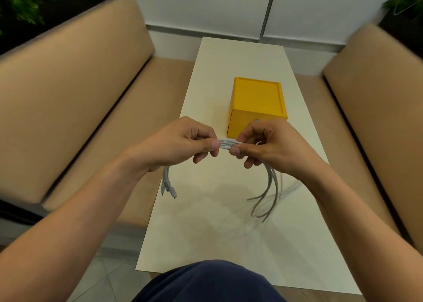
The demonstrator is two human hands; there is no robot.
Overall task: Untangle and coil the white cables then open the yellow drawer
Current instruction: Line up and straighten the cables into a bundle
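A bundle of white cables [225, 145] stretches between both hands above the table. My left hand [183, 141] pinches the bundle on the left, and the connector ends [168, 187] hang down below it. My right hand [265, 145] pinches it on the right, where the loose strands [267, 194] droop in loops toward the tabletop. Just behind my hands stands the yellow drawer box [257, 102], with both of its front drawers closed; my right hand hides part of the lower front.
The long cream table [206, 221] runs away from me. Tan sofa cushions flank it on the left [68, 107] and right [377, 95]. A white wall panel [206, 4] stands at the far end, with dark plants in the upper corners.
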